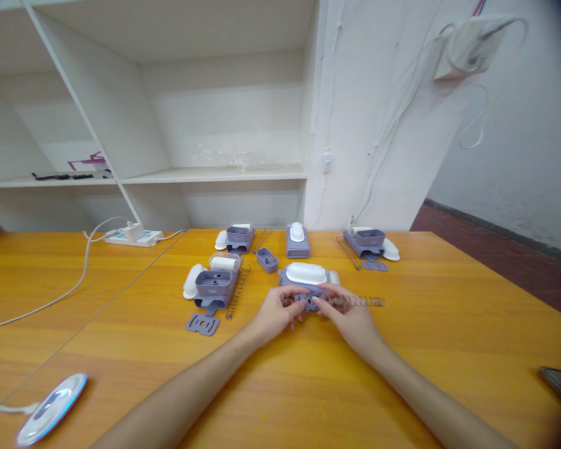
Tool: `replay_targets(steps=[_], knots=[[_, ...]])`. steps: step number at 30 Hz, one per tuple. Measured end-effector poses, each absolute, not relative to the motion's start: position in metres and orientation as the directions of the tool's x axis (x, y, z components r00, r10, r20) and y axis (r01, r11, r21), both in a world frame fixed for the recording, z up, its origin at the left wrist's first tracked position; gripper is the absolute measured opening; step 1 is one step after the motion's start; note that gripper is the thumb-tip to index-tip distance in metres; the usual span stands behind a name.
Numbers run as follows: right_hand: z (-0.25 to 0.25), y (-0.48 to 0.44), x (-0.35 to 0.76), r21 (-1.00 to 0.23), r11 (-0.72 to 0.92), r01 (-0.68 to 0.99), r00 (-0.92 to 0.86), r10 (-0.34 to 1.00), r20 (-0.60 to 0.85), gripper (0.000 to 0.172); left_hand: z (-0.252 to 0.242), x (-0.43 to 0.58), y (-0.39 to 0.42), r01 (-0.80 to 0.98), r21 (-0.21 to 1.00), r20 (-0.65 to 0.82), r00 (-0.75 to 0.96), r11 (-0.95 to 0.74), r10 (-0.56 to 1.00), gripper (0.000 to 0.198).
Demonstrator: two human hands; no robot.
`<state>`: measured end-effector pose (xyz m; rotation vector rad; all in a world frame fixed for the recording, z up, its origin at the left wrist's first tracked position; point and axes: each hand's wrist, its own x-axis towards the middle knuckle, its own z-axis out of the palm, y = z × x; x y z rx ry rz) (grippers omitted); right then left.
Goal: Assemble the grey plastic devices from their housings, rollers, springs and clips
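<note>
A small grey-purple slotted plastic plate (pixel 309 303) is pinched between my two hands. My left hand (pixel 278 308) is closed on its left end, thumb and fingertips together. On the other end, my right hand (pixel 346 315) grips with thumb and forefinger. A thin metal coil spring (pixel 367 301) sticks out to the right past my right hand; whether I touch it I cannot tell. Just beyond my fingers a white bristled brush head (pixel 306 273) rests on a purple plastic housing (pixel 287 280), its front partly hidden by my hands.
Left of my hands lie a purple housing (pixel 214 284), a spring (pixel 238 292) and a slotted plate (pixel 202 324). A purple cup (pixel 267 260), a brush-topped unit (pixel 298 243) and more housings (pixel 371 240) stand behind. A glowing disc (pixel 53 408) and power strip (pixel 133 236) sit left.
</note>
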<state>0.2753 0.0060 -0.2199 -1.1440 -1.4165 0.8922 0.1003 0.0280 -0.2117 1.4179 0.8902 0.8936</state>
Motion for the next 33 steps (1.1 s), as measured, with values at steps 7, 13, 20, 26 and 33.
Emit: replay_targets(steps=[7, 13, 20, 26, 33], knots=[[-0.215, 0.004, 0.278, -0.878, 0.361, 0.314, -0.101, 0.932, 0.347, 0.022, -0.212, 0.097, 0.028, 0.019, 1.0, 0.009, 0.416, -0.019, 0.909, 0.048], [-0.221, 0.009, 0.279, -0.864, 0.38, 0.33, -0.154, 0.925, 0.348, 0.019, -0.212, 0.093, 0.029, -0.04, 0.999, 0.024, 0.431, -0.008, 0.902, 0.051], [-0.213, 0.013, 0.286, -0.812, 0.438, 0.385, -0.15, 0.898, 0.413, 0.017, -0.208, 0.094, 0.028, -0.099, 0.995, 0.024, 0.404, 0.017, 0.914, 0.053], [-0.209, 0.008, 0.285, -0.783, 0.423, 0.455, -0.114, 0.9, 0.42, 0.016, -0.214, 0.093, 0.029, -0.152, 0.988, 0.044, 0.429, 0.024, 0.902, 0.044], [-0.22, 0.007, 0.282, -0.723, 0.465, 0.51, -0.091, 0.865, 0.493, 0.02, -0.213, 0.094, 0.028, -0.195, 0.979, 0.034, 0.435, 0.057, 0.9, 0.048]])
